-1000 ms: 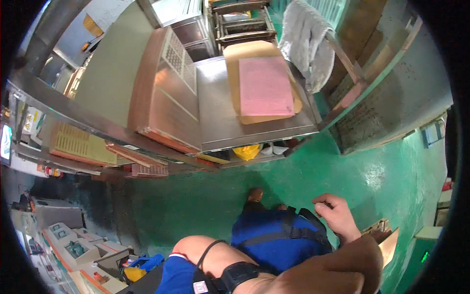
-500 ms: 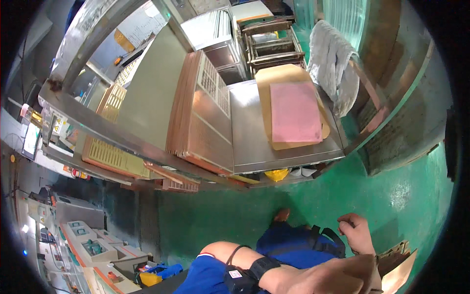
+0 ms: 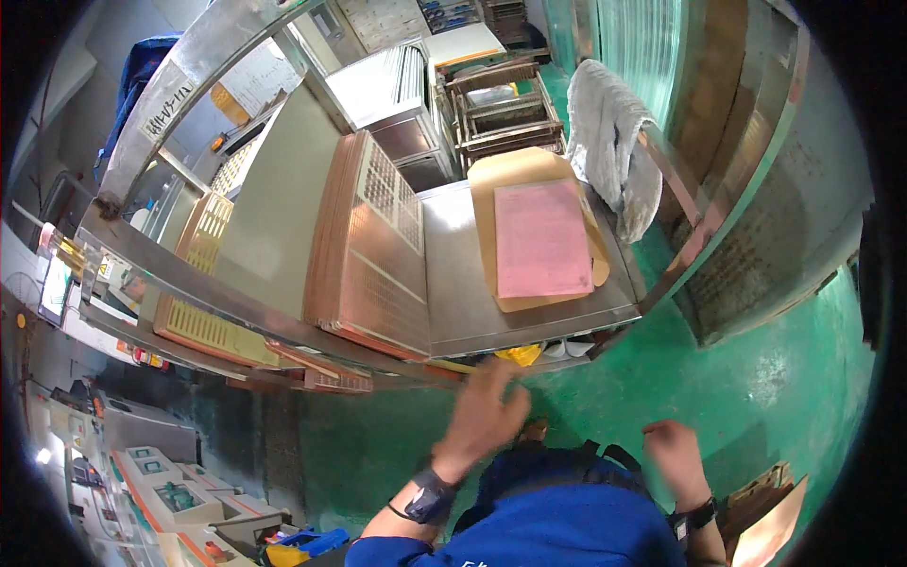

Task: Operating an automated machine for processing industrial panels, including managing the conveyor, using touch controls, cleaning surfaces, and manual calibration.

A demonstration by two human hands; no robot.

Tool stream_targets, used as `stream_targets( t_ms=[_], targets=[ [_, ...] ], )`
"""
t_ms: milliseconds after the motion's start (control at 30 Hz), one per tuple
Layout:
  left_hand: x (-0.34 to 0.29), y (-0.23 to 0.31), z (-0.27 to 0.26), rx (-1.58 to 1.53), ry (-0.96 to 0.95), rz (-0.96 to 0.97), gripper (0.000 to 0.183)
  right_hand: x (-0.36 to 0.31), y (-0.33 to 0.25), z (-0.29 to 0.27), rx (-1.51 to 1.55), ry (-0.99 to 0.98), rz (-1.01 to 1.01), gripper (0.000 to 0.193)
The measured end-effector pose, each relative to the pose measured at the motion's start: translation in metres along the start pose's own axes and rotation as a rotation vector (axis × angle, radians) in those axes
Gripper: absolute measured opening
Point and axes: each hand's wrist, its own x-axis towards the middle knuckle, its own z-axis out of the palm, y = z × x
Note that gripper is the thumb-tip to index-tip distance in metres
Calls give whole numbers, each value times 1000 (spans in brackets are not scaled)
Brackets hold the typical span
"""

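My left hand (image 3: 484, 411) reaches forward with thumb and fingers apart, holding nothing, just before the front edge of a steel rack shelf (image 3: 463, 326). The wrist wears a black strap. Nearest to it on the shelf stands a stack of copper-coloured perforated panels (image 3: 378, 255), leaning upright. To their right a pink sheet (image 3: 543, 241) lies on a larger tan board (image 3: 489, 194). Low at the right, my right hand (image 3: 673, 458) hangs in front of my body, blurred. Its fingers seem bent, but I cannot tell whether they are closed.
A grey towel (image 3: 614, 142) hangs over the rack's right rail. Yellow slotted panels (image 3: 208, 326) stand at the left. Under the shelf edge is a yellow item (image 3: 520, 353). A carton (image 3: 770, 524) stands on the green floor (image 3: 737, 378) beside my right arm.
My left arm has swung from low across my body up and forward to the shelf's front edge. My right hand stays low at the right. The view has shifted slightly.
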Motion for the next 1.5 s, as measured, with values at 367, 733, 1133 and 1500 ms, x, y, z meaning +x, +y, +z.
stream_targets(
  t_ms=[367, 733, 1133, 1500],
  targets=[
    [49, -69, -149, 1133, 639, -224, 54, 7, -1, -7, -71, -88, -113, 33],
    [54, -92, -140, 1299, 595, -294, 33, -2, 19, -20, -44, -58, -118, 34],
    [65, -105, -142, 1247, 697, -248, 30, -7, 59, -34, -14, -24, -99, 34],
    [90, -96, -98, 598, 775, -18, 17, -20, 51, -46, -49, 25, -163, 30]
  ],
)
